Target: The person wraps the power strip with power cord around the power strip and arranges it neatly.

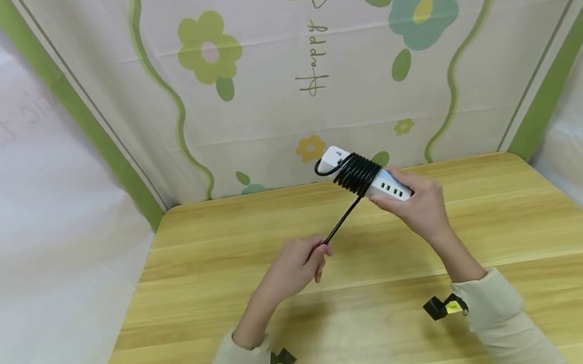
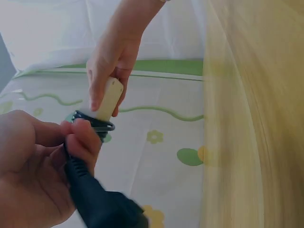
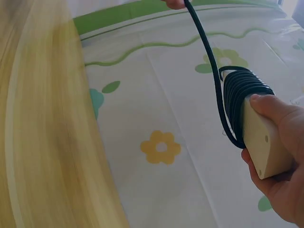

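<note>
A white power strip (image 1: pixel 390 185) with a row of small ports is held up over the far part of the table. My right hand (image 1: pixel 418 202) grips its near end, thumb on one side and fingers on the other. Black cord (image 1: pixel 357 174) is wound in several tight turns around the strip's middle, with one loose loop near the far end. My left hand (image 1: pixel 297 265) pinches the free length of cord, which runs straight down-left from the coil. In the left wrist view the black plug (image 2: pixel 107 204) hangs just below the left fingers.
The wooden table (image 1: pixel 357 352) spreads beneath both hands. Behind it hangs a flower-printed cloth (image 1: pixel 267 108), with pale cloth sides (image 1: pixel 6 258) at left and right. Small black wrist cameras (image 1: pixel 435 308) sit at both cuffs.
</note>
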Motion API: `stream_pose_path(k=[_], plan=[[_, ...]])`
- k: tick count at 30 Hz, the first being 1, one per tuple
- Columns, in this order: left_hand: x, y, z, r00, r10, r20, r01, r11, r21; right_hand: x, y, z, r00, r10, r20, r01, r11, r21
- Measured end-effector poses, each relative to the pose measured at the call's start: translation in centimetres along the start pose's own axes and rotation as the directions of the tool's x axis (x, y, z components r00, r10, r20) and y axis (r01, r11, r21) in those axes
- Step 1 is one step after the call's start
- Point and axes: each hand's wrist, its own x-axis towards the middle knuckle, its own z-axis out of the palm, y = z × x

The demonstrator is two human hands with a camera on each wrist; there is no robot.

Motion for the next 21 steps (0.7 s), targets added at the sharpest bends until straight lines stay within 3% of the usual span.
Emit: stream_pose_path(k=[10, 17, 21], plan=[[-0.5, 1.2, 0.2, 0.998, 0.067, 0.012, -0.067, 0.993, 0.101, -0.6, 0.7, 2.3, 0.998, -0.063, 0.016, 0.063, 0.996, -0.056], [-0.7, 1.6, -0.1, 0.996, 0.031, -0.084, -0.015, 0.981, 0.192, -1.7, 1.0, 4.2, 0.992, -0.065, 0.109, 0.075, 0.993, -0.086], [-0.9, 1.9, -0.9, 0.987, 0.035, -0.155, 0.01, 0.958, 0.285, -2.2, 0.6, 5.0, 0.977, -0.091, 0.192, 0.114, 0.987, -0.111]])
